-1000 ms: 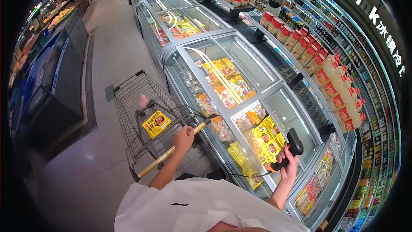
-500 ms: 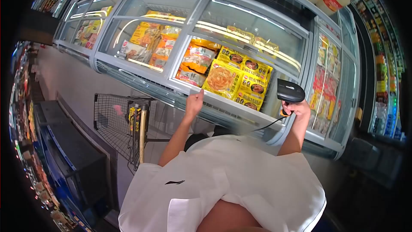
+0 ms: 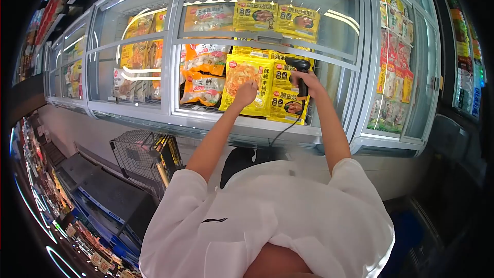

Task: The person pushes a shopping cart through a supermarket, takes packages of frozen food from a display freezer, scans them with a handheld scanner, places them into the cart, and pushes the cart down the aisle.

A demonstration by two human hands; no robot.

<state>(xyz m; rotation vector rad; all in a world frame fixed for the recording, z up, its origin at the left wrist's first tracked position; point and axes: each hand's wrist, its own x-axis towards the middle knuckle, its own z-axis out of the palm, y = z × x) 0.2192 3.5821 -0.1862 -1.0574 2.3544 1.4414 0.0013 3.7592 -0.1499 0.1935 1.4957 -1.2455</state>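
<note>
My left hand [image 3: 246, 92] is closed in front of a yellow bag with a pancake picture [image 3: 236, 74], inside the open section of the freezer; whether the fingers grip anything is hidden. A black handheld scanner [image 3: 298, 64] with a cable is in my right hand [image 3: 307, 81], over the yellow sausage packs [image 3: 287, 104]. Orange and white dumpling bags [image 3: 202, 87] lie to the left of the pancake bag. Above the opening, a sliding glass lid [image 3: 267, 37] covers more yellow packs.
The freezer's front edge [image 3: 236, 129] runs across in front of my body. A wire shopping cart [image 3: 135, 149] stands at the lower left, with dark cabinets [image 3: 108, 195] beyond it. Another freezer section [image 3: 393, 67] with bagged food adjoins on the right.
The view has turned from the aisle and cart to the freezer. My left hand has left the cart handle and reached the pancake bag. My right hand has brought the scanner over the packs.
</note>
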